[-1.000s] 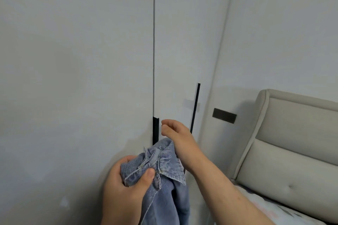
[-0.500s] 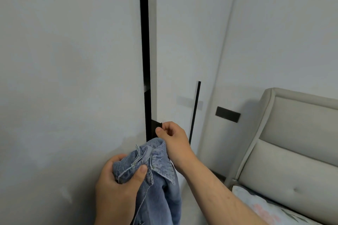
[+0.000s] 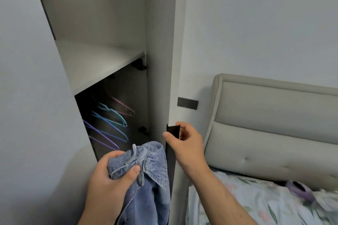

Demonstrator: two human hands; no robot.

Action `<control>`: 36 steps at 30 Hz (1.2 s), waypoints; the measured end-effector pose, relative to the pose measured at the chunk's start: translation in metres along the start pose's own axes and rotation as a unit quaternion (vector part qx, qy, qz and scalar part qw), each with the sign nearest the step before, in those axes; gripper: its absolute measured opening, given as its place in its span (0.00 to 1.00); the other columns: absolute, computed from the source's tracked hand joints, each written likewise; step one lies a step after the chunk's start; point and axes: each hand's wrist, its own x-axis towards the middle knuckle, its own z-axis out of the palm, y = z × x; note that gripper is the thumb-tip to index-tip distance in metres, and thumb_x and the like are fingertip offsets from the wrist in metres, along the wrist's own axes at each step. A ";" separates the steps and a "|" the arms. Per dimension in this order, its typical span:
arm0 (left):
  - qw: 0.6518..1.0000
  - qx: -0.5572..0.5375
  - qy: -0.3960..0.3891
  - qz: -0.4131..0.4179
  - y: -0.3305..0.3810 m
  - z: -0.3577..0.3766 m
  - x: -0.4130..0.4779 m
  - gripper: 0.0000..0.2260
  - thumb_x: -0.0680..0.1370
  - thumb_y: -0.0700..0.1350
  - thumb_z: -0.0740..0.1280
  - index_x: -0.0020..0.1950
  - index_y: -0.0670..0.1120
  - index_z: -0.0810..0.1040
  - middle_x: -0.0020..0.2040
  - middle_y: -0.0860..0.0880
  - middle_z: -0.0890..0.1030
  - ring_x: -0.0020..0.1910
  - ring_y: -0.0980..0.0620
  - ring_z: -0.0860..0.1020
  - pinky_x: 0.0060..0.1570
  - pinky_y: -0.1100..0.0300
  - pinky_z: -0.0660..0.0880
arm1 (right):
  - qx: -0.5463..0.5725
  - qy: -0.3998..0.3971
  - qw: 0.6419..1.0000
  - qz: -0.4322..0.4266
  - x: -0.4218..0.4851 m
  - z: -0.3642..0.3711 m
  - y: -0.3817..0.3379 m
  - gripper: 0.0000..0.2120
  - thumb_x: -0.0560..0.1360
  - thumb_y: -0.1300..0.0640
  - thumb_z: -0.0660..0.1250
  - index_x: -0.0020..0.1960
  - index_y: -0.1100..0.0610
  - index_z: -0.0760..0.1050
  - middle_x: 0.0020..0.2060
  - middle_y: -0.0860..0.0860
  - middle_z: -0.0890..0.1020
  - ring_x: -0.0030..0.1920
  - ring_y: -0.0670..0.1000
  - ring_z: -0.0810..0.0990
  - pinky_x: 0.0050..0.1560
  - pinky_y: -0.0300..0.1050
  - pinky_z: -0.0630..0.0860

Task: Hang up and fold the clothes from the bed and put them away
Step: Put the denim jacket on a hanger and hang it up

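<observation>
A blue denim jacket [image 3: 148, 179] hangs bunched from my left hand [image 3: 108, 184], which grips it by the collar at the lower middle. My right hand [image 3: 186, 142] curls round the black handle [image 3: 172, 130] on the edge of the wardrobe door [image 3: 161, 51], which stands swung open. Inside the dark lower compartment several coloured hangers [image 3: 109, 122] in purple, blue, teal and pink hang in a row. A pale shelf [image 3: 97, 64] lies above them.
The closed left wardrobe door [image 3: 33, 115] fills the left side. To the right stands a bed with a beige padded headboard [image 3: 274, 124] and floral bedding [image 3: 256, 202]. A purple item [image 3: 300, 189] lies on the bed. A dark plate [image 3: 187, 103] sits on the wall.
The wardrobe door went from closed, to a narrow gap, to wide open, pulled by my right hand. The shelf and hangers came into sight. My left hand kept hold of the jacket.
</observation>
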 end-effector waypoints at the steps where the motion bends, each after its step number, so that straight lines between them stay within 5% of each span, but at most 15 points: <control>1: 1.000 0.002 -0.004 0.005 -0.001 0.005 0.002 0.20 0.67 0.38 0.79 0.48 0.60 0.79 0.43 0.53 0.85 0.39 0.56 0.84 0.37 0.67 0.79 | -0.006 0.008 1.000 -0.001 0.004 -0.006 0.001 0.12 0.63 0.52 0.77 0.44 0.43 0.80 0.34 0.45 0.81 0.33 0.40 0.77 0.37 0.32 0.74; 5: 1.000 0.010 -0.019 0.020 -0.007 0.020 0.012 0.21 0.67 0.35 0.79 0.46 0.60 0.79 0.42 0.54 0.85 0.37 0.59 0.83 0.35 0.71 0.77 | -0.073 0.031 0.997 -0.016 0.020 -0.026 0.004 0.09 0.68 0.61 0.73 0.44 0.51 0.77 0.37 0.49 0.82 0.35 0.40 0.77 0.38 0.32 0.74; 12: 0.999 0.012 -0.026 0.016 -0.015 0.031 0.021 0.18 0.66 0.34 0.79 0.48 0.51 0.79 0.42 0.57 0.85 0.36 0.61 0.82 0.35 0.74 0.75 | -0.139 0.073 0.987 -0.028 0.047 -0.065 0.008 0.06 0.70 0.61 0.71 0.39 0.53 0.77 0.41 0.55 0.81 0.40 0.51 0.79 0.41 0.40 0.74; 17: 0.999 -0.001 -0.032 0.014 -0.016 0.045 0.027 0.17 0.67 0.33 0.79 0.49 0.48 0.79 0.42 0.56 0.85 0.35 0.61 0.82 0.35 0.74 0.75 | -0.139 0.079 0.987 -0.031 0.059 -0.082 0.010 0.04 0.72 0.63 0.69 0.41 0.55 0.78 0.44 0.54 0.82 0.44 0.49 0.81 0.46 0.42 0.77; 21: 1.000 -0.007 -0.024 0.009 -0.019 0.051 0.033 0.18 0.67 0.34 0.79 0.49 0.51 0.79 0.42 0.58 0.85 0.37 0.60 0.82 0.36 0.71 0.77 | -0.161 0.081 0.983 -0.043 0.067 -0.091 0.009 0.11 0.74 0.61 0.70 0.40 0.45 0.77 0.46 0.47 0.80 0.44 0.39 0.80 0.40 0.27 0.72; 25: 1.000 -0.004 -0.018 0.008 -0.024 0.053 0.038 0.19 0.67 0.35 0.79 0.47 0.54 0.79 0.42 0.57 0.85 0.38 0.60 0.83 0.37 0.71 0.77 | -0.162 0.092 0.981 -0.047 0.071 -0.098 0.010 0.14 0.76 0.61 0.70 0.46 0.40 0.77 0.49 0.46 0.79 0.47 0.36 0.80 0.43 0.23 0.72; 36: 1.000 -0.029 -0.005 0.001 -0.024 0.060 0.057 0.19 0.68 0.36 0.79 0.46 0.60 0.79 0.41 0.57 0.85 0.37 0.60 0.83 0.34 0.69 0.78 | -0.217 0.102 0.970 -0.044 0.081 -0.103 0.015 0.10 0.80 0.60 0.66 0.60 0.54 0.77 0.48 0.44 0.74 0.52 0.48 0.78 0.59 0.46 0.76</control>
